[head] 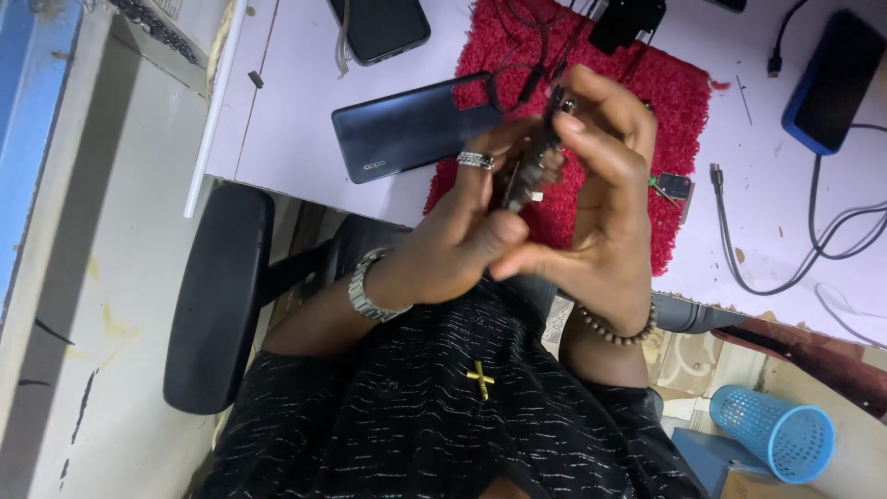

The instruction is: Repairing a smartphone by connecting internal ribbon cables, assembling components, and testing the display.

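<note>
Both my hands are raised together over the table's near edge, pinching one small dark oblong part (528, 171) that stands almost upright between them. My left hand (462, 231), with a silver ring and a metal watch, grips its lower end. My right hand (601, 199), wearing a bead bracelet, closes its fingertips on the upper end. Behind the hands a red fuzzy mat (637, 83) lies on the pale table (286, 120). A dark phone (407, 125) rests face down just left of the mat.
A second dark phone (383, 28) lies at the table's far edge. A blue-edged device (832, 83) with black cables (785, 268) sits at the right. A small green-tipped component (673, 187) lies by the mat. A black chair armrest (217, 296) is at left, a blue mesh basket (776, 430) on the floor at right.
</note>
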